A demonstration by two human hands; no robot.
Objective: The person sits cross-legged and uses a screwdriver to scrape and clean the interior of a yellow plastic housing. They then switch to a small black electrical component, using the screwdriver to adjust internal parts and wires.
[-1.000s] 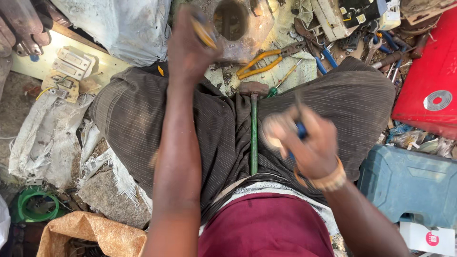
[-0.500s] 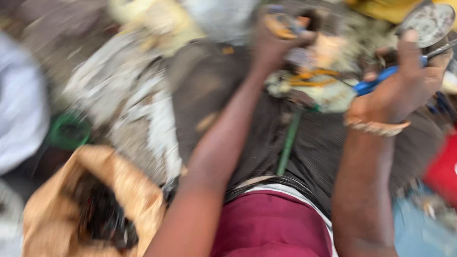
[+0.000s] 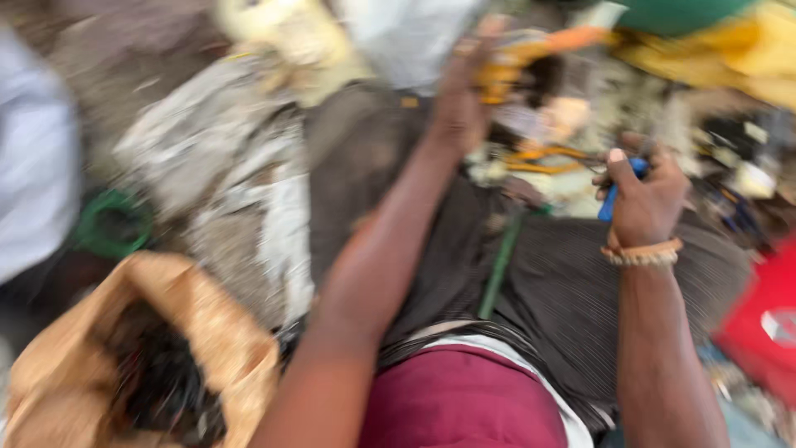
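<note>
A blurred view looks down from a person's head at their own lap and arms. They sit low over cluttered ground, in dark ribbed trousers (image 3: 572,290) and a maroon top (image 3: 464,402).

The ground around them is crowded and dusty. To the left lie crumpled grey sacking (image 3: 224,191), a green ring-shaped object (image 3: 108,224) and, near the viewer, an open tan sack (image 3: 141,357) with dark contents. At the far edge are yellow and pale shapes too smeared to identify. A red object (image 3: 767,319) lies at the right.

The right hand (image 3: 643,199) is closed around a blue-handled tool (image 3: 615,192), thumb pressed on top. A beaded bracelet (image 3: 643,253) circles that wrist. The tool sits to the right, over the far side of the right thigh. Its long axis seems to run from near to far, slightly tilted, with the blue handle standing up out of the fist; the working end is blurred.

The left hand (image 3: 460,108) reaches far forward, fingers curled about something orange and yellow (image 3: 531,58); what it grips cannot be made out.

A thin green rod (image 3: 500,265) lies between the thighs, pointing away from the body.
</note>
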